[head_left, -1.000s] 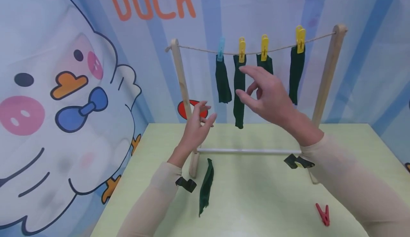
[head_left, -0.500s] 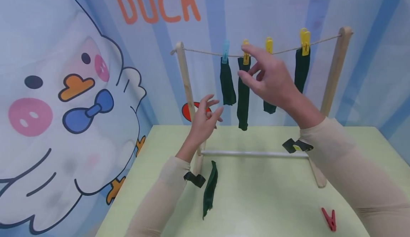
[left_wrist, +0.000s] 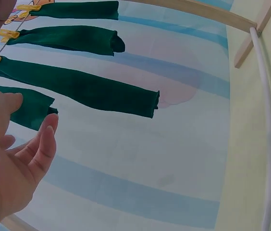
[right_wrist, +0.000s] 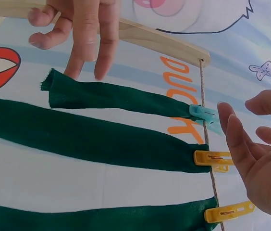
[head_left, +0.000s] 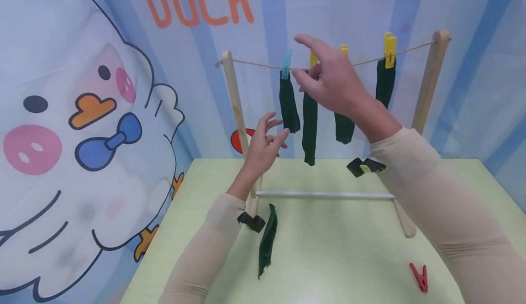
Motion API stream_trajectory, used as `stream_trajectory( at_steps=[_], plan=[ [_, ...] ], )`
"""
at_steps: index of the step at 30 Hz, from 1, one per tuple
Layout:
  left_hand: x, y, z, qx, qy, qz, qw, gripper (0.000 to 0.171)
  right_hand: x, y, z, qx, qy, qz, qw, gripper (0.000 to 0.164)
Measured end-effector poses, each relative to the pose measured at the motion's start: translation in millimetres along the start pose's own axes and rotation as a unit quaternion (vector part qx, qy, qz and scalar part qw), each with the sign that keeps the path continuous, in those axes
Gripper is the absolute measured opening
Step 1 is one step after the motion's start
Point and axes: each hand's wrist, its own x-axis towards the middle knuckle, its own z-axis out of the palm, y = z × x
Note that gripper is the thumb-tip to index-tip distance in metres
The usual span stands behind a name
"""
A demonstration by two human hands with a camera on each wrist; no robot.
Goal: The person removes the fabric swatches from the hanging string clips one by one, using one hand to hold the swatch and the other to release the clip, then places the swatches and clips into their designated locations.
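Observation:
Four dark green cloth strips hang from a string by clothespins; the leftmost strip (head_left: 289, 107) hangs from a light blue clothespin (head_left: 286, 64). My right hand (head_left: 334, 82) is raised just right of that clothespin, thumb and forefinger spread, holding nothing. In the right wrist view its fingertips come close to the blue clothespin (right_wrist: 203, 113); whether they touch it I cannot tell. My left hand (head_left: 264, 151) is by that strip's lower end, fingers loosely bent. Yellow clothespins (head_left: 390, 50) hold the other strips, partly hidden behind my right hand.
A wooden post (head_left: 234, 96) stands at each end of the string (head_left: 259, 63), joined below by a white rod (head_left: 324, 195). Another green strip (head_left: 268, 242) lies on the table (head_left: 337, 244). A red clothespin (head_left: 419, 278) lies at the front right.
My right hand has risen and shifted left, from in front of the middle strips to beside the blue clothespin. My left hand has moved up and right towards the leftmost strip's lower end.

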Motion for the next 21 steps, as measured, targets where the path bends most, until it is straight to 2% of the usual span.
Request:
stream_trajectory(
  at_steps=[4,9,16,21],
  plan=[
    [2.6,1.9,0.9,-0.005,-0.003,0.000,1.0000,0.059,5,-4,0,0.002,-0.019,0.044,0.999,0.056],
    [6.6,7.8,2.1,-0.007,-0.004,0.000,1.0000,0.057,13,-12,-2,-0.030,-0.059,0.091,0.994,0.059],
    [9.7,10.3,2.8,-0.006,-0.014,-0.006,0.9999,0.055,23,-19,0,-0.050,-0.105,0.127,0.985,0.062],
    [10.9,8.8,3.2,-0.009,-0.019,-0.006,0.9998,0.053,27,-19,4,-0.036,-0.120,0.145,0.981,0.062]
  ],
)
